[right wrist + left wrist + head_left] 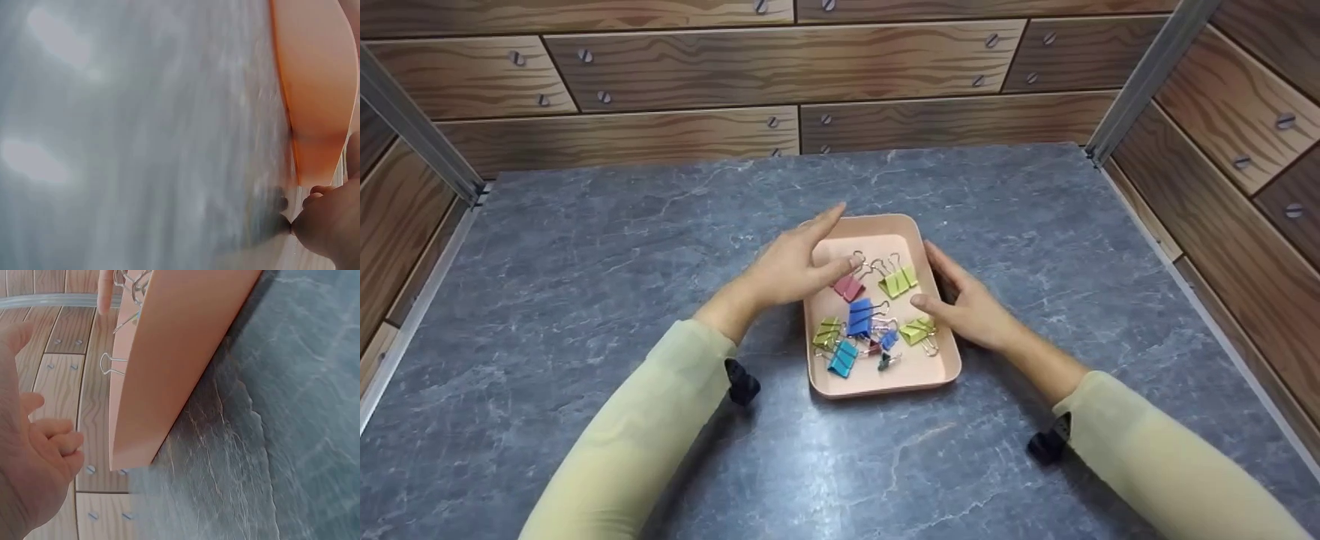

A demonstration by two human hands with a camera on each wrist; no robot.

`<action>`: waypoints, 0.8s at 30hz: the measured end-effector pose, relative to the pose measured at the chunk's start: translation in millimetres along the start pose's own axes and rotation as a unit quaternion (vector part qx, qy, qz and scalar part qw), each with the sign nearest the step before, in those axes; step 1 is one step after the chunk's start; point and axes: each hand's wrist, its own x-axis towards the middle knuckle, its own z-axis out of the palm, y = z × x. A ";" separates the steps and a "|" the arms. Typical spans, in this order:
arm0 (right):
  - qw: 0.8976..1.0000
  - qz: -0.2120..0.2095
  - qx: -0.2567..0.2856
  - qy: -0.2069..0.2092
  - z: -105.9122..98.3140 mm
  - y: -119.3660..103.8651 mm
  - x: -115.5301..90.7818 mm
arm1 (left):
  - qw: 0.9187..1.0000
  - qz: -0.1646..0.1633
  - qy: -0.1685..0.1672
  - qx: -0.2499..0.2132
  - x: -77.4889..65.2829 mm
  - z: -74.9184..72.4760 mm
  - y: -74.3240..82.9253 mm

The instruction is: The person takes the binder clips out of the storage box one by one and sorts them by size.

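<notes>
A shallow pink tray (881, 386) stands on the table, holding several binder clips. Inside are a pink clip (849, 287) and a yellow-green clip (898, 281) toward the far end, a large blue clip (859, 318) mid-tray, and a light-blue clip (843, 358) near the front. My left hand (791, 266) hovers at the tray's left side, forefinger extended and thumb above the pink clip, gripping nothing. Along the right wall lies my right hand (979, 311), its fingers outside and its thumb over the rim; whether it presses the wall is unclear. The right wrist view is blurred.
The grey marbled table (607, 247) stretches around the tray. Wood-patterned panels (780, 67) rise behind and at both sides, with metal posts (1147, 82) at the back corners. More clips, including another yellow-green clip (918, 330), lie close together inside the tray.
</notes>
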 end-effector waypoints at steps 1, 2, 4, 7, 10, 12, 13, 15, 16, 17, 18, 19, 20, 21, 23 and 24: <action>1.000 -0.003 -0.002 0.000 1.3 0.6 0.4 | 1.000 0.000 -0.003 -0.012 1.6 -0.4 -1.9; 1.000 -0.004 -0.005 0.000 2.5 1.0 0.7 | 1.000 0.002 -0.005 -0.023 3.2 -0.8 -3.8; 1.000 -0.004 -0.010 0.000 4.4 1.8 1.2 | 0.999 0.005 -0.010 -0.038 5.9 -1.9 -7.4; 1.000 -0.003 -0.014 -0.002 5.7 3.9 1.7 | 0.997 0.011 -0.025 -0.075 10.8 -3.0 -12.3; 1.000 0.002 -0.017 -0.005 5.5 4.8 1.4 | 0.991 0.017 -0.044 -0.128 16.4 -2.5 -16.2; 1.000 0.004 -0.022 -0.005 4.5 5.7 0.9 | 0.985 0.019 -0.055 -0.160 20.8 -1.7 -18.0; 1.000 0.005 -0.023 -0.006 3.8 6.0 0.6 | 0.983 0.018 -0.059 -0.173 22.9 -1.2 -18.7; 1.000 0.006 -0.024 -0.006 2.5 6.8 0.0 | 0.979 0.017 -0.069 -0.190 27.1 -0.1 -19.5; 1.000 0.005 -0.024 -0.006 1.8 7.4 -0.2 | 0.978 0.016 -0.074 -0.195 28.9 0.4 -19.8; 1.000 0.005 -0.024 -0.006 1.2 7.8 -0.5 | 0.976 0.016 -0.080 -0.200 30.8 0.9 -20.0; 1.000 0.004 -0.023 -0.007 0.6 8.1 -0.7 | 0.975 0.015 -0.087 -0.206 32.3 1.4 -20.2; 1.000 0.005 -0.025 -0.007 0.2 8.3 -1.1 | 0.973 0.014 -0.094 -0.209 33.6 2.0 -20.5; 1.000 0.005 -0.029 -0.007 -0.1 8.6 -1.4 | 0.972 0.014 -0.101 -0.211 34.9 2.6 -20.9; 0.999 0.006 -0.031 -0.007 -0.3 8.6 -1.7 | 0.971 0.014 -0.108 -0.212 36.1 3.4 -21.6; 0.999 0.006 -0.034 -0.009 -0.4 8.3 -2.5 | 0.970 0.014 -0.119 -0.210 38.1 5.2 -22.8; 0.999 0.006 -0.034 -0.009 -0.4 8.2 -2.7 | 0.971 0.015 -0.122 -0.206 39.1 6.4 -23.6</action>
